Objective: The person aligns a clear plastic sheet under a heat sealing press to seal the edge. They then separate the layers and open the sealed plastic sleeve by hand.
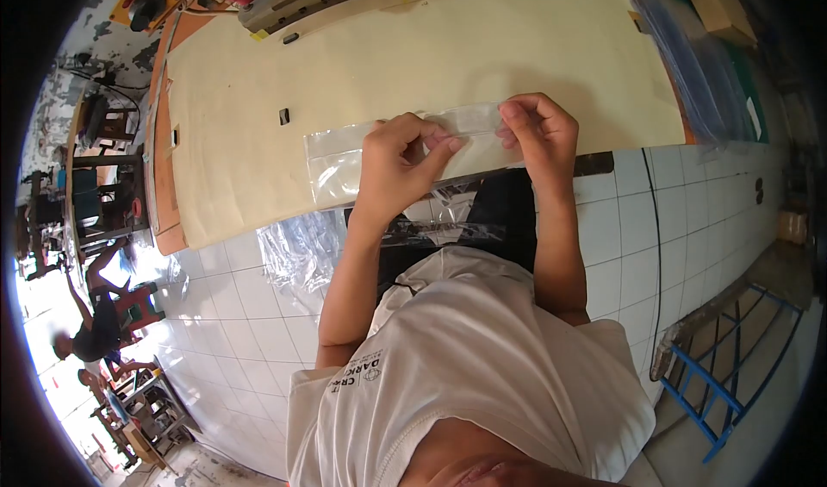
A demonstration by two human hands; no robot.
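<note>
Plastic film (332, 166), clear and creased, is lying along the near edge of the cream tabletop (413, 69) — the left hand (394, 155) is pinching it mid-length between thumb and fingers, while the right hand (544, 134) is pinching its right end. Clear sheeting (301, 250) is showing below the table's edge — beside the left forearm (351, 290).

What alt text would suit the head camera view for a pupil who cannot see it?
A person's left hand and right hand pinch a piece of clear plastic at the near edge of a cream-covered table. Crumpled film shows below that edge, against white tiles.
</note>
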